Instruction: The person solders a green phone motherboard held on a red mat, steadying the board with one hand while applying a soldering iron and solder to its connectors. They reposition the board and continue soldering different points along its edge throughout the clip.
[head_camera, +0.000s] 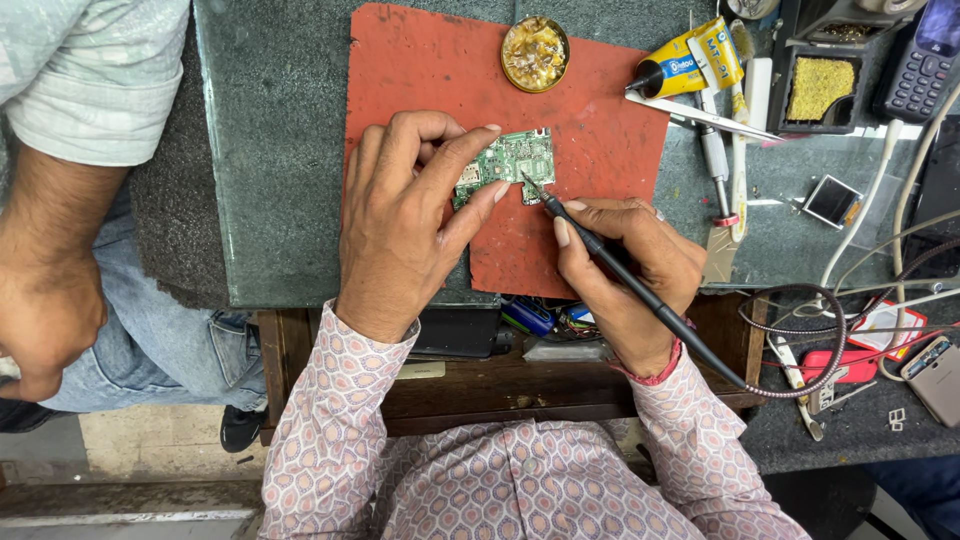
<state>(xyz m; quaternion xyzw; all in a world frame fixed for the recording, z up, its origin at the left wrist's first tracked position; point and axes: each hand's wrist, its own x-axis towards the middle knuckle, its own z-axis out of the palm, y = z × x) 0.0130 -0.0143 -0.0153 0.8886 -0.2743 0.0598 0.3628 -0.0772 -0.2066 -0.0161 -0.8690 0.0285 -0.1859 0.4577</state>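
The small green circuit board (505, 162) lies on the red mat (590, 130), near the mat's centre; the left hand (400, 220) closes on it from 9 o'clock, thumb and forefinger pinched on its edges, seemingly to keep it flat and still under the tool; the right hand (625, 265) at 4 o'clock of the board is wrapped pen-fashion around a thin black soldering iron (600, 255), its tip touching the board's lower right edge, the cord trailing off toward 4 o'clock, so the wrist can rest on the mat for fine control; at 12 o'clock of the board a round brass tin (535, 53) holds tangled brass-coloured wool; at 2 o'clock a yellow tube (690, 62) lies on the dark stone bench (270, 150); further toward 3 o'clock a black tray (790, 75) holds a yellow sponge (818, 88); a second person's arm (50, 270) rests at 9 o'clock, well apart.
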